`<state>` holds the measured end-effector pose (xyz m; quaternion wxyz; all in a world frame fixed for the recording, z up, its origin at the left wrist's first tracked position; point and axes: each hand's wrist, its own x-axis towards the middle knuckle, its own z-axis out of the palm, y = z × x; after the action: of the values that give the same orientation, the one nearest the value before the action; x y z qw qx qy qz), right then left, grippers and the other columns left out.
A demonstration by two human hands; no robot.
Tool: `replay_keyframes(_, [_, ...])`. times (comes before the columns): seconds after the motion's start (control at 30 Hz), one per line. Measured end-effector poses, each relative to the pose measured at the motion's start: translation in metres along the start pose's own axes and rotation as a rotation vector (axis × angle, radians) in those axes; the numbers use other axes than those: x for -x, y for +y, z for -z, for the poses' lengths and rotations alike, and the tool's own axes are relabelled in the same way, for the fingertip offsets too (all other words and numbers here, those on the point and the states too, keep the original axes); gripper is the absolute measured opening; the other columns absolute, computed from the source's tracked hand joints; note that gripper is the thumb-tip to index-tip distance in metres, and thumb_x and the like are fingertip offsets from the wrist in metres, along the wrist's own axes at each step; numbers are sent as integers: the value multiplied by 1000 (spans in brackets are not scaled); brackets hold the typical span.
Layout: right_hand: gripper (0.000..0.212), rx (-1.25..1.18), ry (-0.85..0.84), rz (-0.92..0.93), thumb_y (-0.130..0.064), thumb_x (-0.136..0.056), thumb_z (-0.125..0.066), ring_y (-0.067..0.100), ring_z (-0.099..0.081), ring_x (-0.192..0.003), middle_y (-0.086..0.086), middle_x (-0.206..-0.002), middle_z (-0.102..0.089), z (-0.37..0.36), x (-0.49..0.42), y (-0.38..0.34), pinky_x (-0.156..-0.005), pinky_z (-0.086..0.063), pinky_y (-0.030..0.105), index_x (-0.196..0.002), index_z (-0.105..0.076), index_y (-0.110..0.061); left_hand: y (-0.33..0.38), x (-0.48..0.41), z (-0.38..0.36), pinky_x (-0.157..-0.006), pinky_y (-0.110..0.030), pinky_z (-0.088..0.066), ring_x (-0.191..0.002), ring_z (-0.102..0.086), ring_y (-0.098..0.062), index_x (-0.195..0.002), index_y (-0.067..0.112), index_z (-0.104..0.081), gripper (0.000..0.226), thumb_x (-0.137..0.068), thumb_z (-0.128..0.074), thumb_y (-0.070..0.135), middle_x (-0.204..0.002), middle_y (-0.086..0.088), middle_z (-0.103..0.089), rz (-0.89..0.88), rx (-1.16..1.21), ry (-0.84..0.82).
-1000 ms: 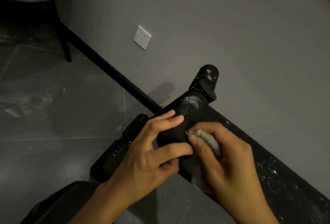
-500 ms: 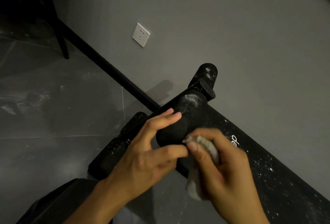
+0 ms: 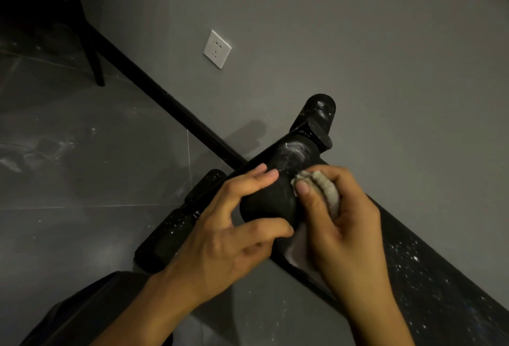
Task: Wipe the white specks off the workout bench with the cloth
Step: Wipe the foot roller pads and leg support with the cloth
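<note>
L hand (image 3: 220, 235) holds roller (image 3: 267, 202), R hand (image 3: 344, 230) cloth (image 3: 327, 191)

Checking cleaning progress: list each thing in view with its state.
left hand: grips the foam roller
right hand: presses the cloth on it
foam roller: white smears on its far part
cloth: bunched
bench pad: speckled white
lower roller: speckled white
wall socket: nothing plugged in

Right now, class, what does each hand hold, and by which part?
The left hand grips the black padded roller around its near end. The right hand holds the cloth by its bunched-up top, the rest hanging below the palm.
</note>
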<state>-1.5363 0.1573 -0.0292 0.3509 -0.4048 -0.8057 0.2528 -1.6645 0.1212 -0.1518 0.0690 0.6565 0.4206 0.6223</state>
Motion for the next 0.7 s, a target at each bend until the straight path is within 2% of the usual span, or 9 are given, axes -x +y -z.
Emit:
replay_keyframes(0.07, [5,21,-16,2,-23,-94,-63,9,-68,-79,-12,-87,-69,0,5,0,-63,-52,19,-98,-65,-26,0,0,0,-114,-40,-42,-150,-31,-34,-112,29,-63,34,-89,-70,5,-152,-7,-34,-4,1,-1])
replay_keyframes(0.13, [5,30,-65,21,-22,-96,-64,11,-67,-73,-8,-83,-67,2,17,-2,-59,-51,18,-96,-65,-26,-1,1,0,-114,-42,-42,-150,-32,-36,-112,28,-62,30,-91,-68,8,-153,-9,-34,-20,-3,2])
replay_keyframes(0.23, [5,24,-99,41,-24,-92,-65,11,-66,-72,-7,-83,-67,2,26,-4,-60,-50,16,-96,-66,-28,-1,0,1,-113,-43,-43,-149,-32,-36,-113,28,-61,28,-93,-67,10,-153,-10,-34,-35,-17,14])
replay_keyframes(0.33, [5,40,-30,0,-28,-96,-64,6,-68,-81,-14,-88,-70,3,10,4,-68,-54,20,-99,-66,-28,0,1,-1,-112,-41,-45,-149,-33,-35,-112,29,-62,38,-88,-72,1,-152,-8,-34,-23,-17,29])
replay_keyframes(0.43, [28,5,92,-86,-32,-91,-67,4,-69,-94,-19,-101,-68,1,-7,13,-80,-58,30,-117,-59,-28,2,-1,-2,-109,-42,-48,-150,-32,-34,-112,29,-61,44,-83,-77,-1,-152,-7,-33,-14,-27,29])
replay_keyframes(0.53, [47,-95,185,-163,-35,-88,-69,5,-67,-92,-9,-103,-64,-4,-7,15,-75,-59,28,-126,-43,-26,5,-4,-1,-107,-40,-50,-148,-35,-32,-116,27,-55,48,-80,-79,6,-150,-8,-33,-17,-49,28])
replay_keyframes(0.63, [30,-88,176,-173,-42,-90,-61,1,-67,-80,-16,-95,-66,-7,3,16,-63,-54,19,-112,-46,-27,6,-5,-2,-107,-30,-47,-141,-41,-27,-122,21,-46,65,-72,-87,15,-147,-14,-33,8,-43,106])
replay_keyframes(0.7, [21,12,131,-116,-49,-98,-52,5,-66,-73,-18,-90,-66,-7,9,19,-56,-51,22,-103,-50,-29,6,-4,-3,-109,-23,-43,-139,-42,-24,-124,20,-45,71,-69,-89,22,-144,-17,-33,42,-43,158])
